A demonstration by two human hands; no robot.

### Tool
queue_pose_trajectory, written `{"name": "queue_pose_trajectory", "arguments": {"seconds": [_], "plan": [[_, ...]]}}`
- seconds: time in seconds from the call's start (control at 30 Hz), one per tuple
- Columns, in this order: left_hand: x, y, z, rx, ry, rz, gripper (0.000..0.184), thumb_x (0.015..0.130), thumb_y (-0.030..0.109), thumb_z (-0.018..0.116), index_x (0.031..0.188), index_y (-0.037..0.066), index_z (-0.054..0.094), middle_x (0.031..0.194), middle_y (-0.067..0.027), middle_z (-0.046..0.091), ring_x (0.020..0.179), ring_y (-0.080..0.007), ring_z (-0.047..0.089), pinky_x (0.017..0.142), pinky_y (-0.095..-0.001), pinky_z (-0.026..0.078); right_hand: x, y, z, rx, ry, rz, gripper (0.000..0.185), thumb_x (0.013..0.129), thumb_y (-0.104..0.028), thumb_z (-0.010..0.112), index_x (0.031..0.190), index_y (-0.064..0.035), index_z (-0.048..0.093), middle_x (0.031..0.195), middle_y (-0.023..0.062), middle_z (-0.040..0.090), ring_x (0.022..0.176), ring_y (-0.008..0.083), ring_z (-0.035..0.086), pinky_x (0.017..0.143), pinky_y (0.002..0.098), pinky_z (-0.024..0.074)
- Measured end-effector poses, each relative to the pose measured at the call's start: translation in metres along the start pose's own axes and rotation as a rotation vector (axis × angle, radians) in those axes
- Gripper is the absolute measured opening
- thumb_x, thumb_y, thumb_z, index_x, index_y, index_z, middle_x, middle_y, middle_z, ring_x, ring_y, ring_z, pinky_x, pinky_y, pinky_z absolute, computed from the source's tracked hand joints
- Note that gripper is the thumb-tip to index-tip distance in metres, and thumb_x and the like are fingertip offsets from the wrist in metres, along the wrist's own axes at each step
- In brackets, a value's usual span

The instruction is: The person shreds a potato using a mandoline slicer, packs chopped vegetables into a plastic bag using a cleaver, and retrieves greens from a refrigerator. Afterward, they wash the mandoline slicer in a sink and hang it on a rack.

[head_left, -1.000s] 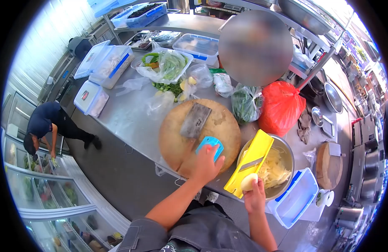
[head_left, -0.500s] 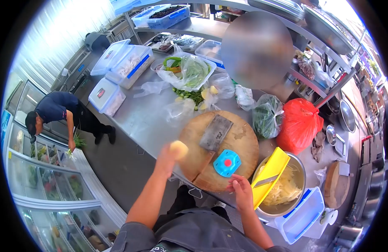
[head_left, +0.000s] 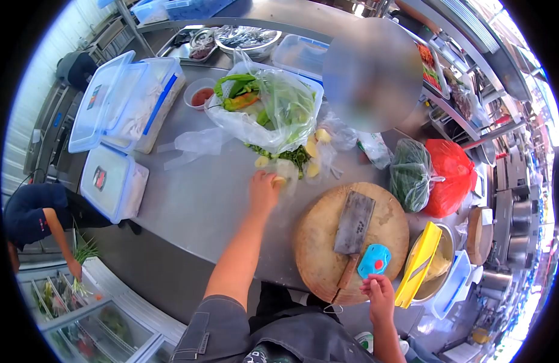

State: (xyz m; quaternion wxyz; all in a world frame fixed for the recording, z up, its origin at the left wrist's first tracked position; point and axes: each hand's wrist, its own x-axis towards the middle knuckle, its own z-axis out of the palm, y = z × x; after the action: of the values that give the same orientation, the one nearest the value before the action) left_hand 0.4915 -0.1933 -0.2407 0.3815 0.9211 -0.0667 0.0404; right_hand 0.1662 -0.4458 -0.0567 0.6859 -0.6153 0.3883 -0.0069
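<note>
My left hand (head_left: 265, 192) reaches far over the steel table, fingers closed round a pale yellow potato piece (head_left: 280, 182), beside other pieces (head_left: 322, 135) and green trimmings (head_left: 298, 158). Near the front of the round chopping board (head_left: 318, 227) is my right hand (head_left: 379, 291), its fingers curled close together; whether anything is between them is too small to tell. On the board lie a cleaver (head_left: 355, 221) and a blue holder with a red knob (head_left: 374, 260). A yellow slicer (head_left: 420, 264) rests across a metal bowl (head_left: 450, 242) containing pale slices.
Bagged green vegetables (head_left: 261, 103) stand at the back. Lidded plastic boxes (head_left: 104, 178) are at the left. A red bag (head_left: 450, 175) and a bag of greens (head_left: 410, 172) sit behind the board. Another person (head_left: 34, 212) bends at the fridge, holding greens.
My left hand has carried the potato piece from the board's side to the pieces farther back. My right hand stays near the blue holder. The view has shifted left.
</note>
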Motion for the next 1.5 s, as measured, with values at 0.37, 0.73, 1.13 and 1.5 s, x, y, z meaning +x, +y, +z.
{"name": "queue_pose_trajectory", "arguments": {"seconds": [0.37,0.73,1.13,1.5], "plan": [[0.013,-0.006,0.034,-0.020,-0.146,-0.221,0.055,0.081,0.017,0.072,0.130,0.004,0.050,0.119,-0.0257,0.058,0.108,-0.0438,0.056,0.088,-0.0474,0.047,0.065,-0.050,0.054,-0.261,-0.053,-0.264,0.039,0.093,-0.004,0.061,0.131,-0.0040,0.050,0.116,0.0094,0.059,0.092,0.0153,0.061,0.082,0.0313,0.0523],[0.009,0.038,-0.048,-0.367,-0.272,-0.552,0.028,0.093,0.014,0.060,0.117,0.000,0.058,0.103,-0.0167,0.065,0.091,-0.0304,0.063,0.083,-0.0396,0.049,0.367,-0.124,0.188,-1.041,0.089,-0.812,0.094,0.073,-0.036,0.081,0.150,-0.0109,0.034,0.146,0.0234,0.039,0.136,0.0378,0.039,0.110,0.0484,0.0344],[0.059,-0.013,0.012,-0.221,-0.086,-0.600,0.044,0.094,0.018,0.056,0.134,0.000,0.050,0.125,-0.0221,0.055,0.116,-0.0358,0.055,0.101,-0.0417,0.041,0.348,-0.052,0.225,-1.362,-0.424,-0.631,0.107,0.067,-0.040,0.085,0.149,-0.0017,0.028,0.134,0.0250,0.048,0.123,0.0413,0.049,0.103,0.0479,0.0436],[0.045,0.035,0.049,-0.583,-0.175,-0.560,0.060,0.088,0.010,0.053,0.146,0.002,0.039,0.133,-0.0194,0.055,0.112,-0.0285,0.060,0.092,-0.0414,0.048,0.304,-0.075,0.227,-1.233,-0.661,-0.279,0.089,0.078,-0.035,0.076,0.147,-0.0006,0.033,0.131,0.0314,0.053,0.120,0.0427,0.054,0.100,0.0472,0.0457]]}}
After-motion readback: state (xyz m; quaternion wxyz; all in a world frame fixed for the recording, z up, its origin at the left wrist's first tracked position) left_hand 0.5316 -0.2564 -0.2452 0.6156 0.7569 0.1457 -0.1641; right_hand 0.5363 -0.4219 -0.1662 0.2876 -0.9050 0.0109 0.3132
